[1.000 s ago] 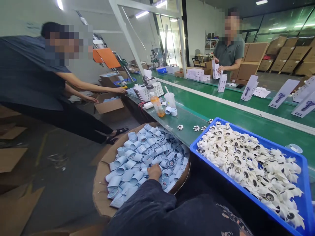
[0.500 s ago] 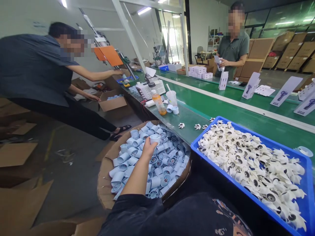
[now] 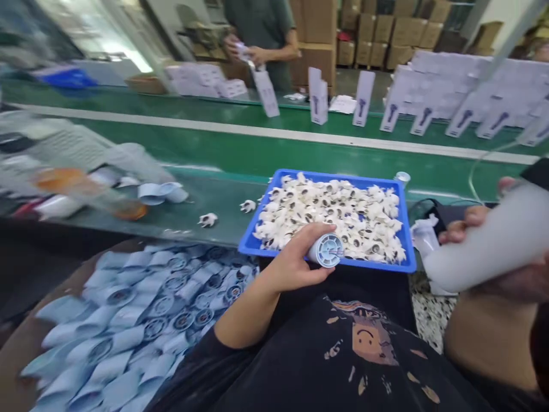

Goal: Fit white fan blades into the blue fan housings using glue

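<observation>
And here's the pale blue housing [image 3: 328, 250], out in front of the near edge of the blue tray [image 3: 249, 243], its slotted end turned up for all to see! The left hand [image 3: 300, 257] has it pinched snugly, fingers over the top, thumb along the lower side. To the right of the tray, the right hand [image 3: 514, 280] is wrapped around a pale cylinder [image 3: 489, 240], too blurred to name, so the hands are well apart, each with its own load.

How will that housing handle? Light, I'd say, stiff thin-walled plastic, smooth enough to roll if pinched loosely. The smart hold is right round the outer wall; that spoked end, with what look like fine wires poking out, seems the delicate part, so keep fingers off it! Inside the tray, a heap of white fan wheels [image 3: 326, 200]; left of it, a great pile of blue housings [image 3: 128, 317].
</observation>
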`<state>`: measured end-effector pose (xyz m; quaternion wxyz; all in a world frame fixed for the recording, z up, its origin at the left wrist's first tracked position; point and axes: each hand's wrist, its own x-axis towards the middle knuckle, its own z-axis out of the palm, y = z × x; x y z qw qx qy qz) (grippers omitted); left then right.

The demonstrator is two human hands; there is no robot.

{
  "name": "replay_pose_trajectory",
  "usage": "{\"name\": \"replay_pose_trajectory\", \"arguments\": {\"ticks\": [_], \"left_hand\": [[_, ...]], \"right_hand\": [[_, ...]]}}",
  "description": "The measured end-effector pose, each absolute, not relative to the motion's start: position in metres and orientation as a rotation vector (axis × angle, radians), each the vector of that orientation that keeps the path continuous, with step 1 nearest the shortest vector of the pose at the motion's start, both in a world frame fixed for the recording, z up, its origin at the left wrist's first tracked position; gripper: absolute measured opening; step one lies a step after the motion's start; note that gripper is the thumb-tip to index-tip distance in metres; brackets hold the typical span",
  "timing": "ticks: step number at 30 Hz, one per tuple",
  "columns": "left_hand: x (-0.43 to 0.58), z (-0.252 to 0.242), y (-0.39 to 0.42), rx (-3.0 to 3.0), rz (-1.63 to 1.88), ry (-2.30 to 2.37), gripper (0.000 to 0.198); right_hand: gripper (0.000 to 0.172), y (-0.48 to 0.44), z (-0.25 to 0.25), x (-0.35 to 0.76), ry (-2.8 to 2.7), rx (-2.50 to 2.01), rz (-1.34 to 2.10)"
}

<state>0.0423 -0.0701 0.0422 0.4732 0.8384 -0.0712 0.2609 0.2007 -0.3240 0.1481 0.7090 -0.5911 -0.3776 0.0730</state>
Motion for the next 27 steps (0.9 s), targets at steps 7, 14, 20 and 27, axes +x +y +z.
{"name": "replay_pose_trajectory", "arguments": {"ticks": [7, 14, 20, 27], "left_hand": [[0.047, 0.049, -0.049, 1.696, 0.307, -0.087, 0.048], [0.065, 0.059, -0.085, 1.426, 0.312, -0.096, 0.055], [0.075, 0.08, -0.125, 2.091, 0.49, -0.376, 0.049], [0.071, 0.091, -0.149, 2.112, 0.54, -0.326, 0.015]], "right_hand": [[0.052, -0.338, 0.14, 0.203, -0.606, -0.992, 0.226], [0.074, -0.326, 0.149, 0.197, -0.564, -0.961, 0.283], [0.05, -0.28, 0.169, 0.174, -0.757, -0.979, 0.259], [0.058, -0.264, 0.169, 0.163, -0.749, -0.982, 0.25]]}}
